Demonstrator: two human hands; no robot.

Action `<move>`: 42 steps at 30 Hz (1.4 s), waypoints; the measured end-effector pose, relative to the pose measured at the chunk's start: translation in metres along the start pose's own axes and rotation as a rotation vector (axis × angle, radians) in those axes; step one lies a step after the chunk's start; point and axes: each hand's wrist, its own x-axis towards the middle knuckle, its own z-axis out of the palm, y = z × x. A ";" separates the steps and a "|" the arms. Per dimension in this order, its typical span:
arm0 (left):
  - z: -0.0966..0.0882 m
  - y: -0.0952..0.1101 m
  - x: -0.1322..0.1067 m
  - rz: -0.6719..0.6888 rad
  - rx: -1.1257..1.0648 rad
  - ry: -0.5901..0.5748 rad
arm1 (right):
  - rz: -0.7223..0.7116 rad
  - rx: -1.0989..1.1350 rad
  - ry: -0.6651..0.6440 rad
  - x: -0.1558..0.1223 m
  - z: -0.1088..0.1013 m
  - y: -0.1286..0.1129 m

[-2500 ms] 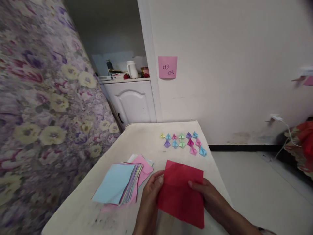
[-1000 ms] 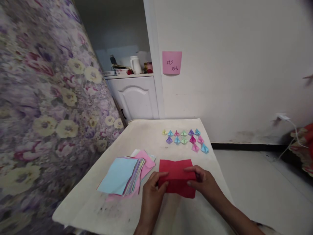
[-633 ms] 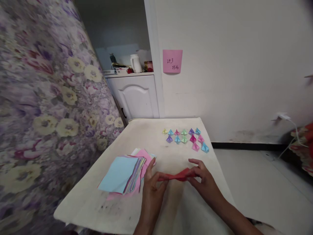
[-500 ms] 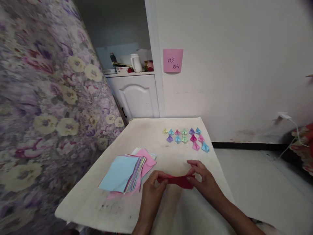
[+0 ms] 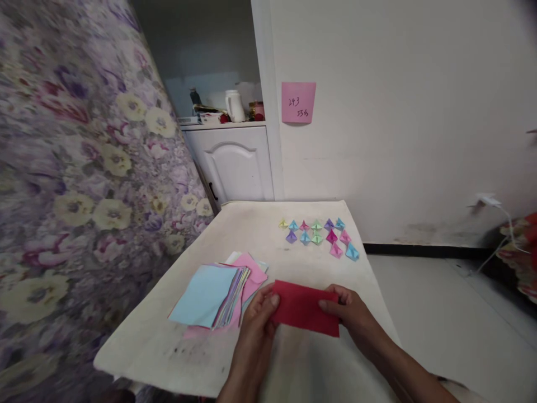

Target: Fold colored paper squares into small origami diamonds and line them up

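Observation:
A red sheet of paper [image 5: 305, 308], rectangular and apparently folded, is held up over the near part of the table. My left hand [image 5: 259, 313] pinches its left end, thumb on the face towards me. At the right end my right hand [image 5: 346, 310] grips it the same way, fingers behind the paper. To the left lies a stack of coloured paper squares [image 5: 205, 295], light blue on top, with pink sheets [image 5: 250, 275] partly beneath it. Farther back stand several small folded paper pieces [image 5: 316, 239] in yellow, blue, pink, green and purple.
The cloth-covered table [image 5: 247, 224] stands against a wall with a pink note [image 5: 298, 103]. A floral curtain [image 5: 104, 184] hangs close on the left. Behind is a white cabinet [image 5: 237, 159] bearing a white jug [image 5: 235, 106]. A cable [image 5: 510, 224] runs down at the right.
The red paper has turned from nearly edge-on to showing its broad face. My right hand's raised fingers have closed in behind its right end, and my left hand still holds the other end.

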 end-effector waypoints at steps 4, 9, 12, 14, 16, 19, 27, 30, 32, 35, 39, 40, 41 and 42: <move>0.009 -0.022 -0.002 -0.073 -0.131 -0.047 | -0.036 0.138 0.063 0.001 0.003 0.009; 0.022 -0.045 -0.003 -0.074 -0.087 -0.063 | -0.064 0.145 0.056 -0.001 0.004 0.015; 0.022 -0.046 0.000 -0.047 -0.055 -0.007 | -0.094 0.051 0.055 -0.002 0.001 0.014; 0.019 -0.045 0.002 -0.040 -0.025 0.024 | -0.131 -0.017 0.058 -0.001 -0.001 0.012; 0.016 -0.045 0.003 -0.048 -0.005 0.054 | -0.159 -0.063 0.062 0.001 -0.003 0.012; 0.015 -0.047 0.004 -0.075 -0.014 0.038 | -0.185 -0.110 0.070 0.002 -0.002 0.013; 0.019 -0.052 -0.002 -0.088 -0.012 0.052 | -0.123 -0.101 0.028 -0.001 0.005 0.018; 0.019 -0.050 -0.001 -0.088 0.001 0.067 | -0.113 -0.110 0.019 0.001 0.004 0.020; 0.018 -0.047 0.000 -0.077 0.024 0.040 | -0.107 -0.133 0.003 0.001 0.003 0.020; 0.016 -0.043 0.002 -0.082 0.148 -0.013 | -0.107 -0.141 -0.039 0.001 0.001 0.015; 0.015 -0.039 0.000 -0.137 0.378 -0.193 | -0.086 -0.119 -0.074 0.001 -0.001 0.002; 0.015 -0.039 -0.001 -0.153 0.400 -0.234 | -0.086 -0.111 -0.077 0.001 -0.002 0.000; 0.014 -0.039 -0.001 -0.166 0.406 -0.256 | -0.085 -0.104 -0.078 0.001 -0.002 -0.001; 0.013 -0.039 -0.001 -0.173 0.406 -0.255 | -0.084 -0.101 -0.072 0.002 -0.003 -0.002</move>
